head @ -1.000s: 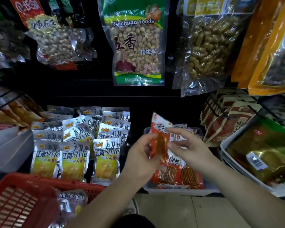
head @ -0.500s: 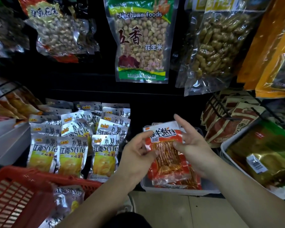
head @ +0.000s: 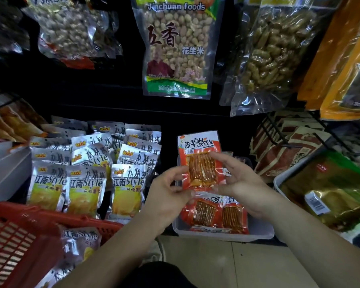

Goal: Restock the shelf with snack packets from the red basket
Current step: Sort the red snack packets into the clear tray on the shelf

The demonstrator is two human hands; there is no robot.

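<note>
Red packet point(head: 199, 145) is pinched by left hand point(head: 166, 194) and right hand point(head: 241, 181) over white tray point(head: 222, 238); red basket point(head: 19, 235), left of it, is not yet emptied.

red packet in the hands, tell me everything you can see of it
The red packet is glossy plastic, red-orange, with a pale band of dark characters across its top and a clear window showing orange-brown strips. It is held roughly upright, facing the camera, and its print looks upside down. The left hand pinches its lower left edge. The right hand grips its right side, fingers over the window. It is above a white tray of similar packets.
</note>
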